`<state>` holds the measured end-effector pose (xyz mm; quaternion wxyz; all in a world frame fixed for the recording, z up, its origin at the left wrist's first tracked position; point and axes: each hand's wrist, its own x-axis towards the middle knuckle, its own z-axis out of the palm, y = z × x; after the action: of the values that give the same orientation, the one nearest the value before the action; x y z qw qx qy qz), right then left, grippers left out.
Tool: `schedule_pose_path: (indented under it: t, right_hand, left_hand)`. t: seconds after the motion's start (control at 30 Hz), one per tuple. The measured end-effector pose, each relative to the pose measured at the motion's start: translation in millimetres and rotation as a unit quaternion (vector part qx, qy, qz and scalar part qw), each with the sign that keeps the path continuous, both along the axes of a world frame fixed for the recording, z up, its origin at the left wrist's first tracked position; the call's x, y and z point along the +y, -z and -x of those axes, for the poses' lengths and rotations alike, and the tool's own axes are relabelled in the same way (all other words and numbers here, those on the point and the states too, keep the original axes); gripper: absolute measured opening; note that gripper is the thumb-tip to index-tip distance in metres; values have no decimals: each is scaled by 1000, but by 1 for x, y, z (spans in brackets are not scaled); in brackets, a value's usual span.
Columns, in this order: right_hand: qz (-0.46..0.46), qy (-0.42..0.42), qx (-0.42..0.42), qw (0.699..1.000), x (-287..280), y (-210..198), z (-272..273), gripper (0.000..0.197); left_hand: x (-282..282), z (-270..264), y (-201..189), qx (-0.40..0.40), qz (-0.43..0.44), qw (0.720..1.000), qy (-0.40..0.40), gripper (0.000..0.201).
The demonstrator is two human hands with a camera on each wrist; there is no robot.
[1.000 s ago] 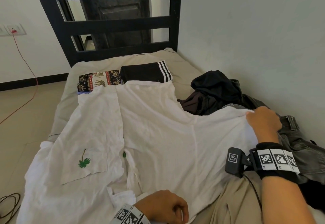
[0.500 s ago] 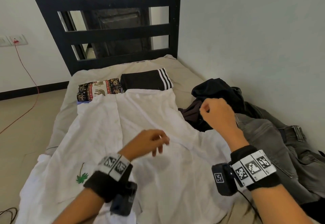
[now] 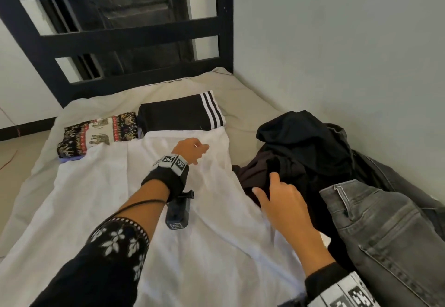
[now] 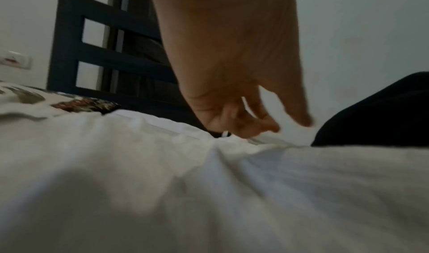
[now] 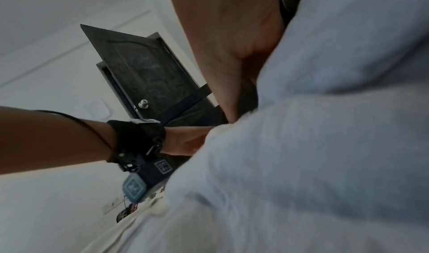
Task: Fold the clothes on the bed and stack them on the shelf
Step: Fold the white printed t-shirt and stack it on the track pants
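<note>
Your left hand (image 3: 190,149) has reached up the white shirt (image 3: 197,234) spread on the bed (image 3: 243,97), fingers loosely curled over its top edge; whether they pinch cloth is blurred. Your right hand (image 3: 281,200) rests flat, fingers apart, at the shirt's right edge, against the dark clothes pile (image 3: 301,147) crowding beside grey jeans (image 3: 385,229).

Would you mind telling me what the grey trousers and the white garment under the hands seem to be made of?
The grey trousers look like washed denim: faded surface, heavy stitched seams and a patch pocket. The white garment looks like thin woven cotton, matte, with fine soft creases; the exact fibre cannot be told.
</note>
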<state>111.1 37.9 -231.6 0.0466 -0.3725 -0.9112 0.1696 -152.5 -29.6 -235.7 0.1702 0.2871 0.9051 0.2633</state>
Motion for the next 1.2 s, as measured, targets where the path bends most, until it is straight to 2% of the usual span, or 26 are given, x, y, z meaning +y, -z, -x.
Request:
schedule_pose_path:
  t: [0.03, 0.1, 0.2, 0.27, 0.3, 0.33, 0.37, 0.4, 0.5, 0.53, 0.6, 0.67, 0.77, 0.83, 0.9, 1.0, 1.1, 1.2]
  right_hand:
    - [8, 12, 4, 1000, 3, 3, 3, 73]
    - [24, 12, 7, 1000, 7, 5, 4, 85]
    - [52, 18, 34, 998, 17, 4, 1, 75]
    - [94, 23, 44, 994, 23, 0, -2, 68]
    - [118, 19, 44, 992, 26, -3, -4, 66]
    - [138, 13, 48, 989, 30, -6, -8, 62]
    - [154, 6, 55, 987, 34, -10, -12, 56]
    - [168, -2, 61, 984, 37, -15, -17, 49]
    - [212, -41, 61, 975, 43, -25, -32, 33]
    - [218, -48, 65, 973, 44, -27, -36, 28]
    - [200, -36, 105, 973, 45, -32, -41, 14]
    - [161, -14, 162, 973, 47, -37, -45, 13]
    - [129, -1, 225, 966, 52, -45, -50, 14]
    - [133, 2, 246, 960, 57, -47, -54, 8]
    - [113, 7, 232, 966, 62, -47, -59, 16]
    - [96, 5, 180, 979, 63, -43, -61, 22]
    - [119, -17, 159, 980, 51, -43, -51, 20]
    - [163, -52, 83, 982, 31, -42, -35, 30]
  left_hand:
    - [12, -3, 4, -19, -2, 1000, 24, 31]
    - [33, -14, 4, -75, -10, 988, 132, 32]
    - [55, -36, -1, -165, 92, 934, 302, 45]
    - [66, -50, -2, -217, 178, 895, 346, 71]
    - [70, -57, -5, -228, 212, 880, 359, 78]
    - [73, -64, -6, -230, 242, 869, 366, 77]
    - [78, -71, -5, -214, 262, 865, 369, 71]
    - [82, -78, -5, -163, 284, 868, 374, 64]
    - [87, -103, -11, 81, 322, 857, 393, 54]
    - [90, -107, -15, 118, 309, 856, 398, 51]
    - [98, -107, -30, 113, 231, 898, 358, 41]
    - [114, -107, -58, 129, 132, 930, 319, 33]
    - [156, -111, -99, 187, 19, 934, 305, 34]
    - [183, -120, -117, 186, -33, 937, 294, 53]
    - [202, -129, -122, 141, -49, 943, 298, 67]
    - [206, -130, -111, 27, -3, 946, 324, 85]
    - [188, -101, -93, -99, 19, 939, 330, 81]
    - [151, -61, -83, -147, -9, 940, 307, 75]
